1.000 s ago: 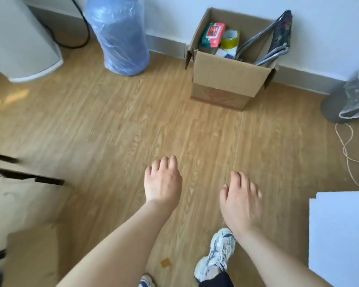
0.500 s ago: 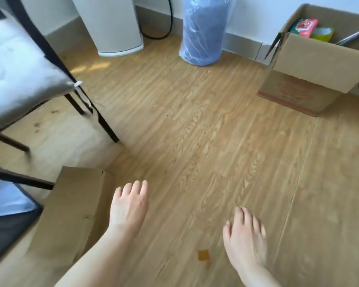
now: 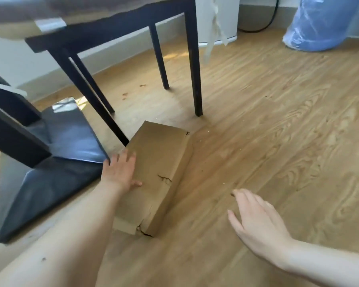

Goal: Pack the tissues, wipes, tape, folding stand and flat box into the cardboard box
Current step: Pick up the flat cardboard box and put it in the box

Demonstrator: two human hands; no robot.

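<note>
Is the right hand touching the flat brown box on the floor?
No, the right hand is open above bare floor, apart from the flat box; only the left hand rests on it.

The person's left hand covers the near left edge of the long flat brown cardboard box. The big blue plastic-wrapped bottle runs off the top. Both hands look blurry.

The left hand lies flat on the long brown flat box on the wood floor. The right hand is spread out above the floor, near the box.
</note>
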